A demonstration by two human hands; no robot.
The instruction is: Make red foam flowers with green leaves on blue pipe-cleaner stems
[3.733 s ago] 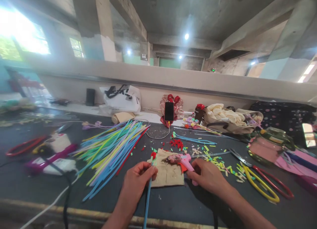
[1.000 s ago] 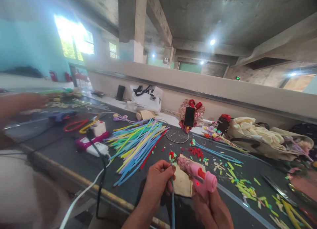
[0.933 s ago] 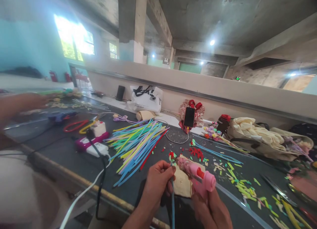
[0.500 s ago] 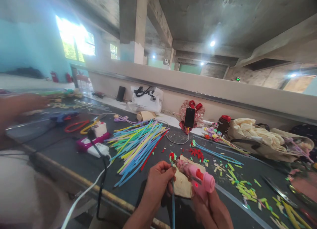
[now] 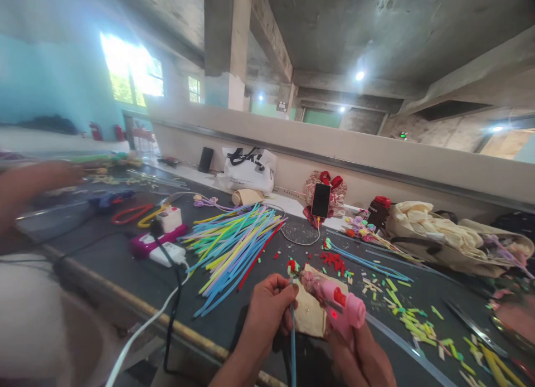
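Between the thumb and fingers of my left hand (image 5: 270, 309) is a blue pipe cleaner (image 5: 293, 342), upright, with small red and green pieces (image 5: 292, 265) at its top end. My right hand (image 5: 361, 351) is wrapped round the handle of a pink glue gun (image 5: 334, 300), whose red light is on. The gun's nozzle points left, close to the red and green pieces; whether it touches them I cannot tell. Under the gun lies a beige cloth pad (image 5: 309, 314). Just beyond it are red cut pieces (image 5: 333, 261).
A pile of coloured pipe cleaners (image 5: 238, 242) lies left of centre. Nearer left stands a power strip (image 5: 163, 245) with cables. Cut green and yellow bits (image 5: 422, 323) and scissors (image 5: 474, 325) lie right. A phone (image 5: 321, 201) leans at the back. Another person's arm (image 5: 37, 186) reaches in at far left.
The view has shifted slightly. Both my hands keep nearly the same pose, the pipe cleaner and glue gun still in them.
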